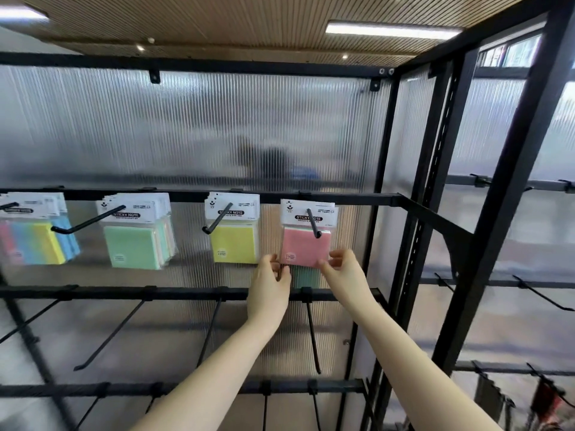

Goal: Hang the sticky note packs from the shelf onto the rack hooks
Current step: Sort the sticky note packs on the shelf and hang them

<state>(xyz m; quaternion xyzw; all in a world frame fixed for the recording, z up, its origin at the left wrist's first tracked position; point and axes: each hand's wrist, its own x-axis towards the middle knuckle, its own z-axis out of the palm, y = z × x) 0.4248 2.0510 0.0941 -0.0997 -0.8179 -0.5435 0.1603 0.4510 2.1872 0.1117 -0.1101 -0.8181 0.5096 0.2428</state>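
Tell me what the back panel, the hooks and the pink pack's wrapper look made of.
Back panel: translucent ribbed plastic, probably polycarbonate sheet; blurred shapes show through.
Hooks: thin rods, matte black, likely painted metal.
Pink pack: clear glossy film wrapper with a white printed card header, seemingly paper.

Brightly and evenly lit from ceiling light panels (392, 30), slightly blown out, plus daylight diffused through the ribbed translucent panel (217, 126). Soft, faint shadows. Wide-angle bending of the black rack frame (504, 188) toward the edges. Motion-blurred lower corners; smeared shapes behind the panel.
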